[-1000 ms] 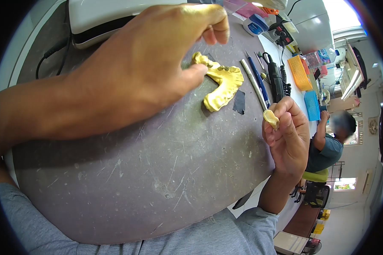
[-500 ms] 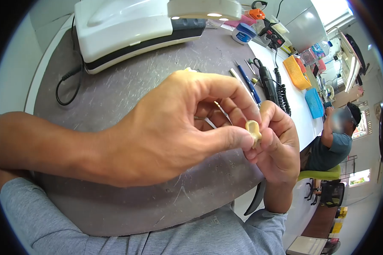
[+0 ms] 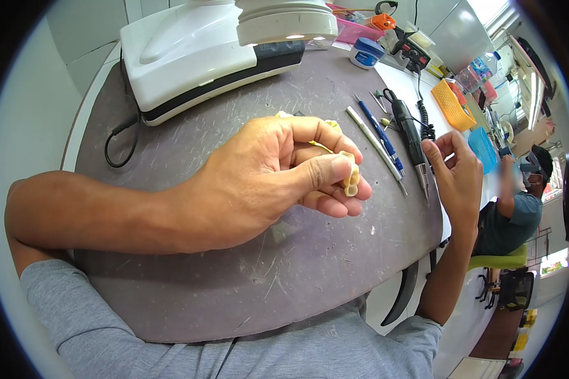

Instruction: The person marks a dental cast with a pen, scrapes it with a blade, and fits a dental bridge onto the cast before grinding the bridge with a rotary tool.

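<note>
My left hand [image 3: 265, 174] is closed over the middle of the grey work mat [image 3: 202, 297], pinching a small cream-yellow tooth-shaped dental piece [image 3: 351, 181] between thumb and fingers. A hollow shows at its lower end. Behind those fingers, yellowish bits [image 3: 325, 126] are partly hidden. To the right, my right hand [image 3: 458, 167] is raised apart from the piece, its fingers loosely curled and the thumb separate, with nothing visible in them. Nearest to it lies a black rotary handpiece [image 3: 409, 129] with a metal tip. Beside that are a blue pen-like tool [image 3: 382, 139] and a white one [image 3: 374, 144].
A white machine [image 3: 196, 50] with a black front edge stands at the back left, under a round lamp head [image 3: 287, 25]. A blue-lidded jar [image 3: 365, 54], orange basket [image 3: 452, 104] and blue basket [image 3: 482, 150] line the right side. Another person [image 3: 512, 208] sits further right.
My right hand has let go of the dental piece and moved right, towards the handpiece. My left hand keeps the piece, now turned and slightly further left. The camera view has shifted slightly.
</note>
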